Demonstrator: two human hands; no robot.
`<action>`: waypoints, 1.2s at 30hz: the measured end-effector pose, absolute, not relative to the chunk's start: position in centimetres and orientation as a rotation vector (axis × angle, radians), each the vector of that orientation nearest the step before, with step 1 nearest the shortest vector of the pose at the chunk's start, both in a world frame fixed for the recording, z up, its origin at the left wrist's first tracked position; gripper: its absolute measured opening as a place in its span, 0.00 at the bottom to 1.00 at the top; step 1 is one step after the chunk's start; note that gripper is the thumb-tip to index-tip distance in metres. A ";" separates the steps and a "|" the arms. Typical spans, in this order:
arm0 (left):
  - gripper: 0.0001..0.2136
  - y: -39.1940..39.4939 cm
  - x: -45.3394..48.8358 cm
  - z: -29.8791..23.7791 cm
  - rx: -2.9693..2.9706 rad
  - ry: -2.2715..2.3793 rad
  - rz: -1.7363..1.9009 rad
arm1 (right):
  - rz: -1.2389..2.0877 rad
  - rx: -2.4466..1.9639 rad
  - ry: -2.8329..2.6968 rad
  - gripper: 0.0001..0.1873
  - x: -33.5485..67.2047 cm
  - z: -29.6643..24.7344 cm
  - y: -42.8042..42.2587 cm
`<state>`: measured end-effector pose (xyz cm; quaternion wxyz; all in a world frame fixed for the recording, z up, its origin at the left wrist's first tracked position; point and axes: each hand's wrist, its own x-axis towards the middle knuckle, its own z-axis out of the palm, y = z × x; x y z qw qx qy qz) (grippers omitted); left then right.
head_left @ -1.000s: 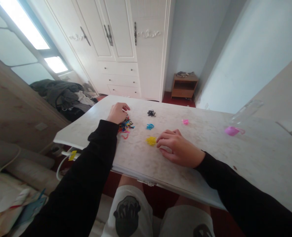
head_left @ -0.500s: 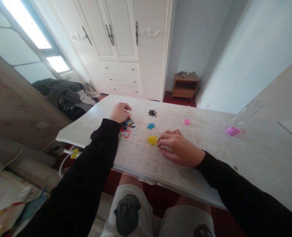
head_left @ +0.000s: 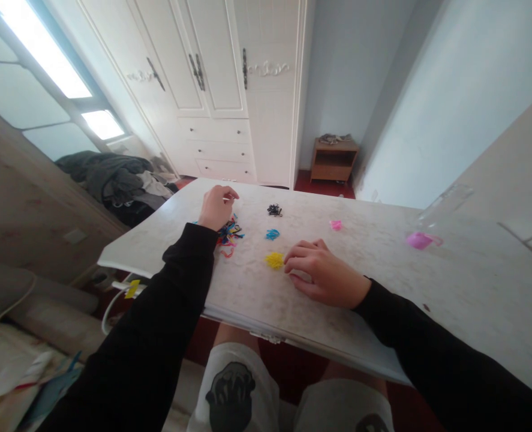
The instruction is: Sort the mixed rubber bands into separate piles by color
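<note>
My left hand [head_left: 216, 207] is at the far side of a mixed heap of small coloured rubber bands [head_left: 230, 234] on the table, thumb and fingertips pinched together. Whatever they hold is too small to make out. My right hand [head_left: 324, 273] rests on the tabletop, its fingers loosely bent and apart, holding nothing visible. Its fingertips are right beside a pile of yellow rubber bands [head_left: 274, 260]. Between the hands lie a small blue pile [head_left: 272, 234] and, farther back, a black pile [head_left: 274, 210]. A little pink pile [head_left: 336, 225] lies beyond my right hand.
On the right of the pale marbled table [head_left: 463, 288] are a pink pouch-like item [head_left: 421, 240] and a clear plastic container [head_left: 445, 205]. A white wardrobe [head_left: 221, 72] and a small wooden cabinet [head_left: 334, 161] stand behind. Clothes [head_left: 113, 177] are heaped at the left.
The view has tilted up slightly. My left hand has lifted a little from the mixed heap, its fingertips now pinched. My right hand stays beside the yellow pile.
</note>
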<state>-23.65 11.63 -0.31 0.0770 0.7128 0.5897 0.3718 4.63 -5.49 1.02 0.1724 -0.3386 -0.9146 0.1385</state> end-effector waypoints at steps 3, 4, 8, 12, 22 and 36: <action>0.09 11.7 -23.8 -0.3 2.113 1.793 1.091 | 0.397 -0.973 -2.593 0.06 4.6 1.1 -5.6; 0.09 11.7 -23.8 -0.4 2.109 1.791 1.103 | 0.397 -0.978 -2.593 0.06 4.6 1.1 -5.6; 0.07 11.9 -23.5 -0.6 2.076 1.676 1.215 | 0.397 -0.988 -2.596 0.06 4.6 1.2 -5.5; 0.05 11.9 -23.1 -0.7 2.030 1.556 1.305 | 0.400 -0.983 -2.601 0.06 4.6 1.3 -5.5; 0.05 11.0 -23.2 0.0 1.993 1.823 1.215 | 0.388 -0.987 -2.592 0.06 4.7 1.4 -5.5; 0.06 11.4 -23.9 -0.5 1.825 1.792 1.317 | 0.391 -0.984 -2.604 0.06 4.7 1.3 -5.6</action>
